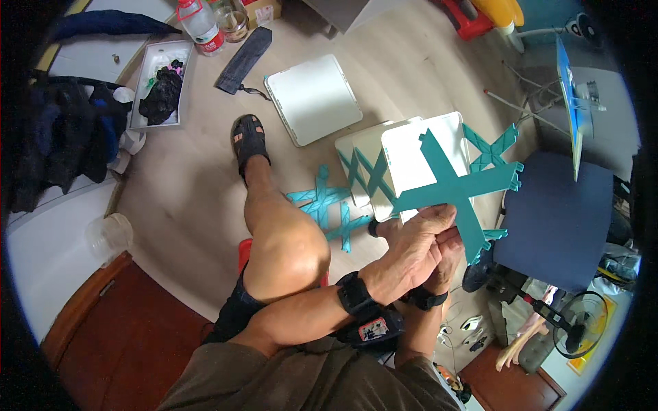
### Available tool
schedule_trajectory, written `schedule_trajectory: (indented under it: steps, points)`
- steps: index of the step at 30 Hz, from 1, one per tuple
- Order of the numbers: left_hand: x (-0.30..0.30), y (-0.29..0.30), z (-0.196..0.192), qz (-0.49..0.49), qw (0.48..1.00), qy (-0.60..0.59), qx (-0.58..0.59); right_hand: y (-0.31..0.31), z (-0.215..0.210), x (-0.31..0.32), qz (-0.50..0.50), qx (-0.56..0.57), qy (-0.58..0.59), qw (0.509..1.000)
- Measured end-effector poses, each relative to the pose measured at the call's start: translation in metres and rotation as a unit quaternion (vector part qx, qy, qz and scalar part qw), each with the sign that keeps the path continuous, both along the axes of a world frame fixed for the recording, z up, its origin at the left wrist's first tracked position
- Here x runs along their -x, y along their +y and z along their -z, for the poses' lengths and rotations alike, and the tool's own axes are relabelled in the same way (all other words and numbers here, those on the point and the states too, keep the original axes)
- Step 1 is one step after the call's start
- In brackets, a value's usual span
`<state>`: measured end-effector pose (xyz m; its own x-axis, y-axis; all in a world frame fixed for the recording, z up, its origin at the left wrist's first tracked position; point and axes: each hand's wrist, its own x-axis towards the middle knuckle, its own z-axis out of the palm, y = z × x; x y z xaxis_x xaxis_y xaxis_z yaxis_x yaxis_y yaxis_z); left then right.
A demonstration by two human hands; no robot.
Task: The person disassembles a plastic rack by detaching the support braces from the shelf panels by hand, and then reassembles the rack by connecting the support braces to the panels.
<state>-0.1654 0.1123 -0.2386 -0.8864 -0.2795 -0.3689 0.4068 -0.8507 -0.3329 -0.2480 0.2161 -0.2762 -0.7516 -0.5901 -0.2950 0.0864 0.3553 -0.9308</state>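
Here both hands, left hand [411, 250] over right hand [445, 264], grip a teal cross piece [452, 188] above a pale wooden floor [185, 185] strewn with white panels [313, 98].

I see a matt teal plastic cross piece [454, 186], smooth white plastic panels [313, 98], a pale, smooth wood-look floor [185, 185], a dark blue cloth chair seat [558, 219] and a clear plastic bottle [201, 24].

Pale wood floor [185, 178] with white square panels [313, 98], teal cross braces [329, 205], grey pouch [245, 58].
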Motion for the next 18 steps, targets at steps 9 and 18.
schedule_trajectory:
  steps: [9,18]
  points:
    - [-0.005,0.006,-0.015,0.021,0.997,0.046,-0.057,-0.052,-0.037,-0.015,-0.042,0.175,-0.046,0.982]
    - [-0.008,0.005,-0.011,0.014,0.995,0.082,-0.053,-0.059,-0.044,-0.012,-0.062,0.212,-0.153,0.963]
